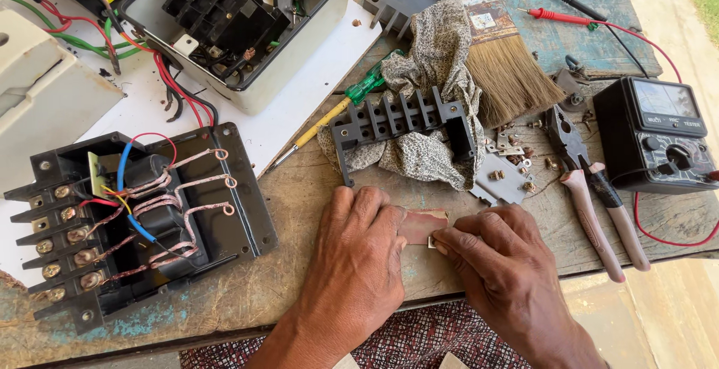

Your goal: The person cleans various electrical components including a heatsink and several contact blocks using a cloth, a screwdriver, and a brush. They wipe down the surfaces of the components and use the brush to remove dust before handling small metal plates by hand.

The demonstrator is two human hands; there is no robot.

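My left hand (pixel 358 253) lies flat on the wooden bench, its fingers pinning down the left edge of a small reddish-brown sheet (pixel 422 224). My right hand (pixel 500 258) presses a small metal piece (pixel 433 242) against that sheet with its fingertips. Both hands meet at the sheet, near the bench's front edge. Just behind them lies a black slotted terminal block (pixel 401 120) on a patterned cloth (pixel 434 55).
A black open housing (pixel 135 219) with wound wires and screw terminals sits left. Behind it are a white-cased unit (pixel 247 25), a green-handled screwdriver (pixel 337 111) and a brush (pixel 502 55). Pliers (pixel 592 189), loose small hardware (pixel 517 161) and a black meter (pixel 659 133) with probes lie right.
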